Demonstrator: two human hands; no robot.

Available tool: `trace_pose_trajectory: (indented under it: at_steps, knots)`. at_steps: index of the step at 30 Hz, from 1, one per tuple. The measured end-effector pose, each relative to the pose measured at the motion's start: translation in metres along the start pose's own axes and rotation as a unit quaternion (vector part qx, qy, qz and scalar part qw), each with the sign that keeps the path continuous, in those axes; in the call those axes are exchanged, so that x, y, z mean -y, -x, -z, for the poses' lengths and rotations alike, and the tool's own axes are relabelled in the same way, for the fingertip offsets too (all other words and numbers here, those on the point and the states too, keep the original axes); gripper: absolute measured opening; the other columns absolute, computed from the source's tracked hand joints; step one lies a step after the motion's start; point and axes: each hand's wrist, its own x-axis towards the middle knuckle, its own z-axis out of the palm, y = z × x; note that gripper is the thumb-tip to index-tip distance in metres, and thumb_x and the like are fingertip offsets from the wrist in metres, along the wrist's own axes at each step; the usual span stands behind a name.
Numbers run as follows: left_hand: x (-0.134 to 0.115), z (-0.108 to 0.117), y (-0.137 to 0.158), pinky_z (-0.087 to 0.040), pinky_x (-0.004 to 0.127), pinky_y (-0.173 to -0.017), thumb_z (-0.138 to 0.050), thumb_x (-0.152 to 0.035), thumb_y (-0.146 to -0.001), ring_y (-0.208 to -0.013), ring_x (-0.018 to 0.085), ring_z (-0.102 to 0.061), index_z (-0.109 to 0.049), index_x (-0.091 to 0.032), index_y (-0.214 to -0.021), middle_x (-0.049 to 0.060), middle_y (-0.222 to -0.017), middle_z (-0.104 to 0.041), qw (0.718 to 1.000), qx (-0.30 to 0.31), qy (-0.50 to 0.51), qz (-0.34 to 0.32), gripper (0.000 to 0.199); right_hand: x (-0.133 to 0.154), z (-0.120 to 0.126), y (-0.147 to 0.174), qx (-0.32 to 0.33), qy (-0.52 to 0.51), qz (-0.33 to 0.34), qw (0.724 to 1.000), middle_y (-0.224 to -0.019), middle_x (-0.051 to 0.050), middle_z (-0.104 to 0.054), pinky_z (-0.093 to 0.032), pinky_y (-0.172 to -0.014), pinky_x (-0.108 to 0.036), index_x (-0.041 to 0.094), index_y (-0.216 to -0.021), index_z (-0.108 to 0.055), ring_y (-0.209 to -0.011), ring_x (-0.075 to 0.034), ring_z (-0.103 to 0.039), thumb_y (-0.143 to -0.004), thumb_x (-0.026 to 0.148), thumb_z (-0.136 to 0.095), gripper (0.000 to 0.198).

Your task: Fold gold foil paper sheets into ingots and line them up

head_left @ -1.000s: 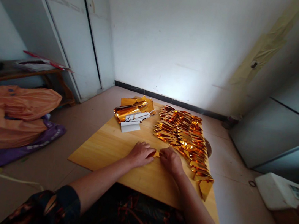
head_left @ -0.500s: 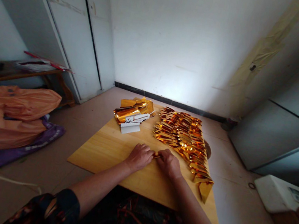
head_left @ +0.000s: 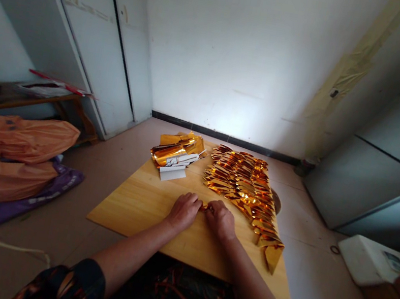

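Between my two hands, low over the wooden board [head_left: 132, 204], is a small piece of gold foil paper [head_left: 205, 208]. My left hand [head_left: 184, 212] is closed on its left end, and my right hand [head_left: 221, 220] pinches the right end. Fingers cover most of the piece, so its full shape is hidden. Right of my hands, rows of folded gold foil pieces [head_left: 245, 178] lie overlapping along the board's right side. At the back left sits a pile of flat gold foil sheets [head_left: 170, 154], with folded white paper [head_left: 174, 172] at its front.
An orange bag [head_left: 23, 159] and a purple bag [head_left: 31, 207] lie on the floor at left, near a pale cord [head_left: 12, 246]. Grey cabinets [head_left: 103, 39] stand beyond them. A refrigerator [head_left: 386, 167] and a white foam box [head_left: 366, 259] are on the right.
Both hands stay closed on the small gold foil piece, with slightly shifted fingers. More of the foil shows between them, and it looks more bent. The view has moved slightly.
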Motion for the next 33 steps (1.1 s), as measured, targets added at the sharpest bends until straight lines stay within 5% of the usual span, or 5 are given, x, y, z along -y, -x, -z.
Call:
trace_pose_trajectory:
  at_steps: [12, 25, 33]
  knots:
    - [0.005, -0.005, -0.002, -0.046, 0.028, -0.086, -0.043, -0.012, -0.09, -0.097, 0.018, -0.055, -0.064, -0.02, -0.09, 0.008, -0.109, -0.06, 0.998, -0.055, 0.03, 0.033, 0.023, -0.004, -0.007, -0.003, -0.021, -0.087, -0.029, 0.996, -0.097, -0.002, -0.065, -0.04, -0.069, -0.02, 0.022, -0.096, -0.065, -0.083, -0.014, -0.06, -0.082, 0.023, -0.054, 0.018]
    - [0.009, -0.007, -0.002, -0.049, 0.023, -0.084, -0.041, -0.009, -0.089, -0.091, 0.013, -0.059, -0.062, -0.019, -0.091, 0.004, -0.095, -0.06, 0.981, -0.099, 0.163, 0.028, 0.024, 0.001, -0.008, -0.004, -0.064, -0.064, -0.018, 0.996, -0.091, -0.003, -0.068, -0.04, -0.073, -0.02, 0.02, -0.093, -0.065, -0.083, -0.015, -0.061, -0.088, 0.02, -0.046, 0.02]
    - [0.014, -0.017, -0.007, -0.051, 0.024, -0.081, -0.043, -0.004, -0.086, -0.089, 0.014, -0.06, -0.063, -0.018, -0.092, 0.005, -0.093, -0.06, 0.961, -0.179, 0.209, 0.0, 0.025, -0.003, -0.012, -0.006, -0.119, -0.119, 0.018, 0.986, -0.084, -0.004, -0.068, -0.042, -0.072, -0.021, 0.019, -0.084, -0.064, -0.078, -0.015, -0.062, -0.085, 0.018, -0.045, 0.02]
